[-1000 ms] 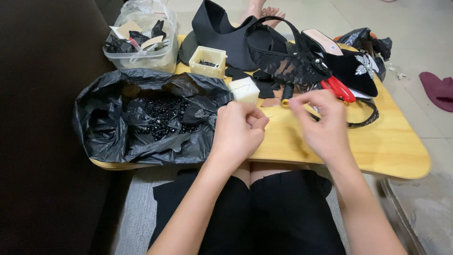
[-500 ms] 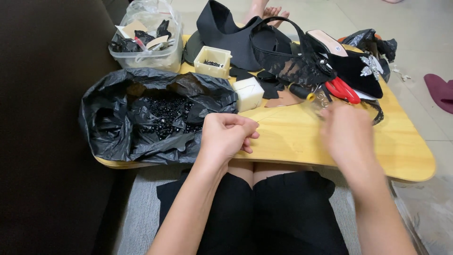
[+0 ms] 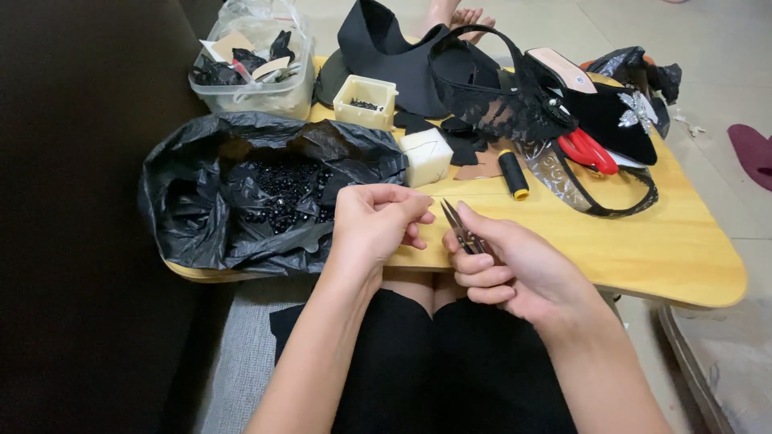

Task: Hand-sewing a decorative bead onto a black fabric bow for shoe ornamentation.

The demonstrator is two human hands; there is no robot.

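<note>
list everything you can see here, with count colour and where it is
table: one, light wood, over the lap
plastic bag of beads: one, black, table's left end
plastic tub: one, clear, far left corner
small box: one, cream, beside the tub
block: one, white, by the bag
thread spool: one, black, table centre
scissors: one, red handles, under the lace
shoe: one, black with a silver ornament, far right
lace piece: one, black, centre back
snips: one, metal, in the right hand
left hand: fingers pinched
right hand: gripping snips
</note>
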